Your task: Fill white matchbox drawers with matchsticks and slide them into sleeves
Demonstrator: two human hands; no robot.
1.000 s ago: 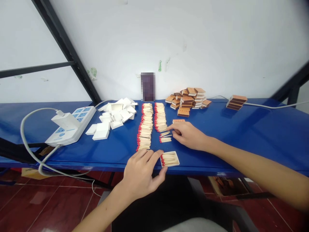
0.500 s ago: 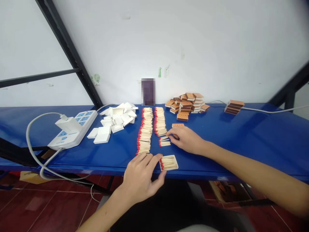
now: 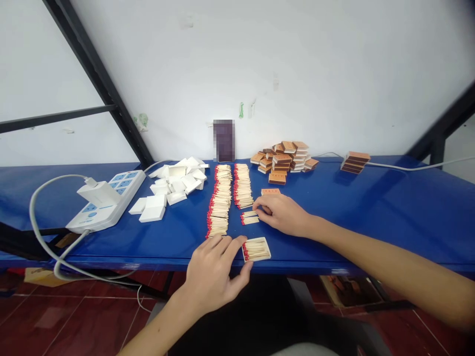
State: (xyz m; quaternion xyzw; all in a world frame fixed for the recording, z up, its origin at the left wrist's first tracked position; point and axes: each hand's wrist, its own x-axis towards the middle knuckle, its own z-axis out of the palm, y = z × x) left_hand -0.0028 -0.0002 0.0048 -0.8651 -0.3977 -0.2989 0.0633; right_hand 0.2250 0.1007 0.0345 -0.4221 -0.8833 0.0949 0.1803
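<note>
My left hand [image 3: 213, 269] lies at the near edge of the blue table [image 3: 371, 217], forefinger and thumb spread wide around the left end of a small white tray [image 3: 268, 251]. The forefinger touches its far left corner and the thumb lies at the near one; whether I am squeezing, I cannot tell. The tray is a shallow, open oblong with thin, pale walls, lying flat. In it lie loose matches [image 3: 256, 249], red heads gathered to the left, pale wooden sticks pointing right, roughly parallel with a few askew.

My right hand [image 3: 284, 213] is beyond the tray and to its right, forefinger and thumb brought close together, the other fingers curled under. Their tips are by the stick ends of a small bunch of matches [image 3: 250, 217], red heads also to the left; I cannot tell whether I pinch one. Past this bunch, two long rows run toward the wall: the left row [image 3: 219, 202] is longer, the right row [image 3: 243, 185] shorter, both tightly packed. An orange matchbox [image 3: 270, 192] sits just behind my right hand, partly hidden by it.
</note>
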